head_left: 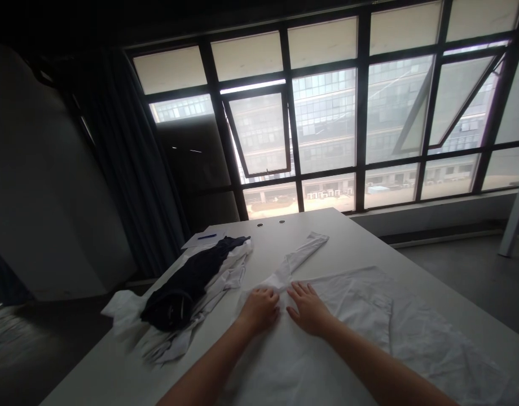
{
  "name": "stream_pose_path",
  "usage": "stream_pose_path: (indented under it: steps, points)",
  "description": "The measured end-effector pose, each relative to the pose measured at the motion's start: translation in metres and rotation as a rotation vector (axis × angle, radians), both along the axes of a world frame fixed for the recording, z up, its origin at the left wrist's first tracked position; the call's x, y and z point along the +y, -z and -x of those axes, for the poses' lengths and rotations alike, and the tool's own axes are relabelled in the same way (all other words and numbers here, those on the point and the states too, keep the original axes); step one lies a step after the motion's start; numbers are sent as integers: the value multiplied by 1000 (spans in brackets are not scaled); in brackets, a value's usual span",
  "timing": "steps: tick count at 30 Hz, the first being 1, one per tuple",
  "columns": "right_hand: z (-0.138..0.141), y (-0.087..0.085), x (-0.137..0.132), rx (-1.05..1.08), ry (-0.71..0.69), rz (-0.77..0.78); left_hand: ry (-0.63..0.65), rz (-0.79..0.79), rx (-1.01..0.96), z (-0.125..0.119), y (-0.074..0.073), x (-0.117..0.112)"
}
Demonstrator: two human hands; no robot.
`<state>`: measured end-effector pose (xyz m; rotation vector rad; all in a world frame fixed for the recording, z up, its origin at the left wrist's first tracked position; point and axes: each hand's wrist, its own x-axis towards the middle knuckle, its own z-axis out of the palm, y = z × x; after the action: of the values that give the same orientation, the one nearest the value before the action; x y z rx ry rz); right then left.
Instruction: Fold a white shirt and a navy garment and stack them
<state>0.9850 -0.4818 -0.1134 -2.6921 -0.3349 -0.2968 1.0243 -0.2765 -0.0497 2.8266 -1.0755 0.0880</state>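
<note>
A white long-sleeved shirt (297, 361) lies spread over the near part of the table, one sleeve (304, 254) stretched toward the far end. My left hand (262, 309) rests at the shirt's upper edge by the base of that sleeve, its fingers curled onto the cloth. Just beside it, my right hand (308, 309) lies on the shirt with the fingers spread and pressed flat. Creases and a folded edge run through the fabric right of my right hand.
Left on the white table (352, 239) is a pile of clothes, with a dark garment (192, 282) over white ones (221, 287). Behind it lies paper with a blue pen (207, 236). Two round holes mark the tabletop's far end. Windows and a dark curtain (128, 163) stand beyond.
</note>
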Motion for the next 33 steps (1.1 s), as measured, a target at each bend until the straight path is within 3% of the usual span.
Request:
stream_pose_path:
  steps: [5, 11, 17, 24, 33]
  points:
    - [3, -5, -1, -98, 22, -75, -239, 99, -22, -49, -10, -12]
    - [1, -10, -5, -182, 155, -181, -390, 100, 131, -79, 11, -20]
    - [-6, -11, -17, -219, 372, -201, -309, 17, 247, -80, 16, -30]
    - [-10, -5, -17, -219, 457, -214, -139, 7, 267, -63, 15, -42]
    - [-13, 4, -13, -80, 373, -54, -362, 230, 238, -65, 17, -56]
